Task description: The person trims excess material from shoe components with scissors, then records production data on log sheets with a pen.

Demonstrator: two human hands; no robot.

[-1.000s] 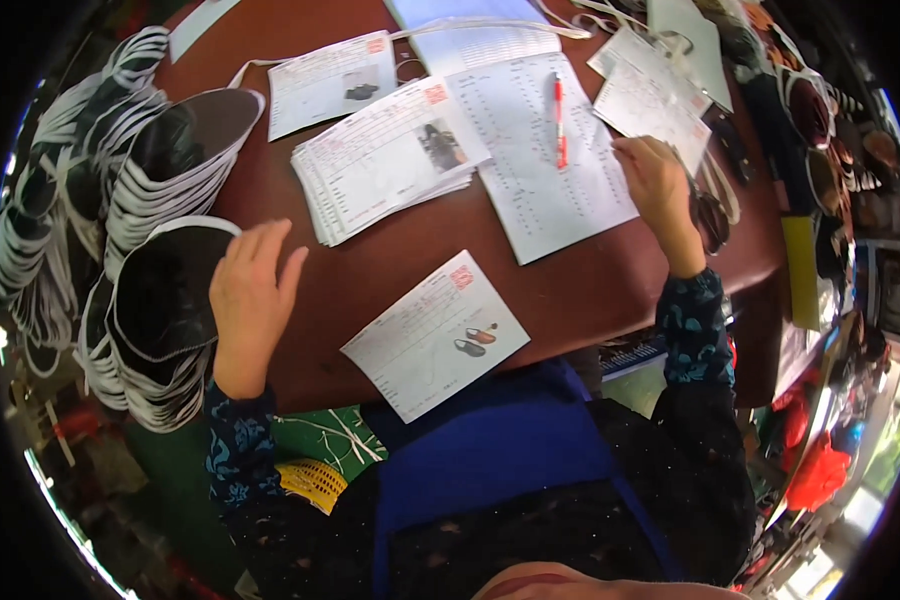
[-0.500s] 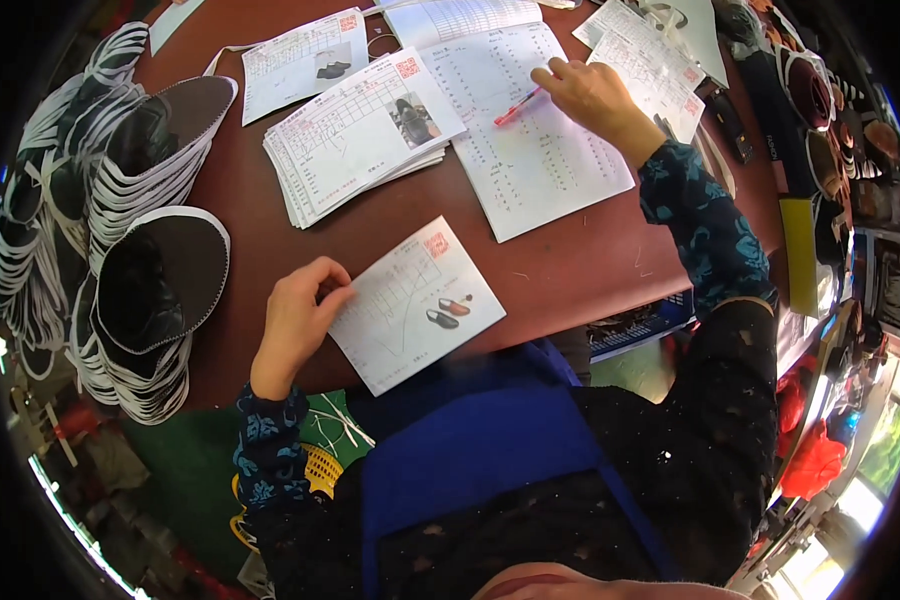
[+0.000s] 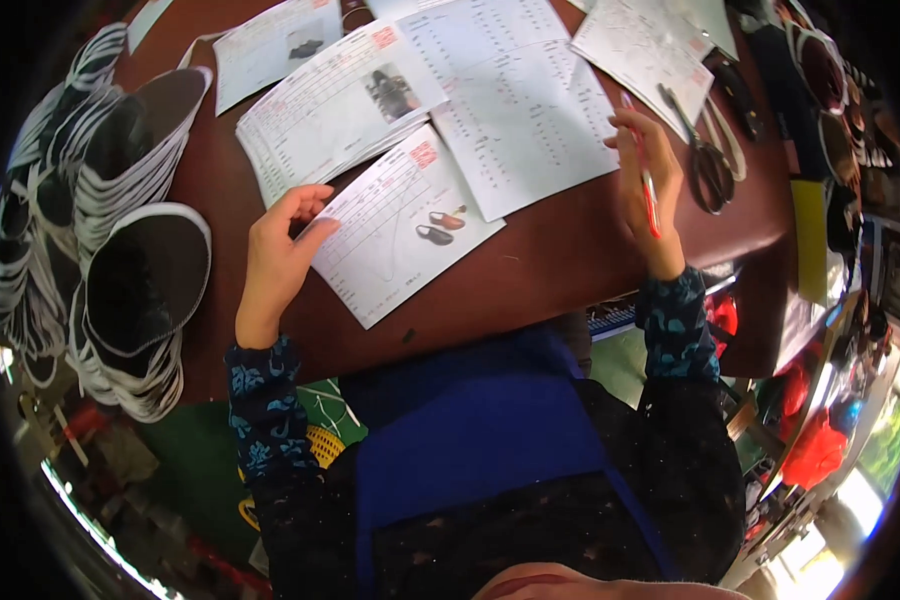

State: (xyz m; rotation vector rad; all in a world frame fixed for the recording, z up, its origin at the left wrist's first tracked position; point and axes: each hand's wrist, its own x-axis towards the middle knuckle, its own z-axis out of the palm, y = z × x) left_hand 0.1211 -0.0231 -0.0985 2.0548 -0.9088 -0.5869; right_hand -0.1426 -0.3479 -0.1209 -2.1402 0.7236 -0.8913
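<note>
My left hand (image 3: pixel 275 262) grips the left edge of a white printed sheet (image 3: pixel 400 228) with a small shoe picture, lying on the dark brown table (image 3: pixel 560 260). My right hand (image 3: pixel 648 190) holds a red pen (image 3: pixel 646 182) upright, near the right edge of a large white form (image 3: pixel 515 100) covered in rows. A stack of similar printed sheets (image 3: pixel 335 105) lies beyond the small sheet.
Stacks of black shoe soles with white rims (image 3: pixel 135 290) fill the table's left side. Scissors (image 3: pixel 707 160) lie on the table to the right of my right hand, next to more papers (image 3: pixel 650 45). Further shoe parts line the right edge (image 3: pixel 820 70).
My left hand went from flat on the table to gripping the small sheet, which slid up toward the stack. My right hand picked the red pen off the large form and drew back.
</note>
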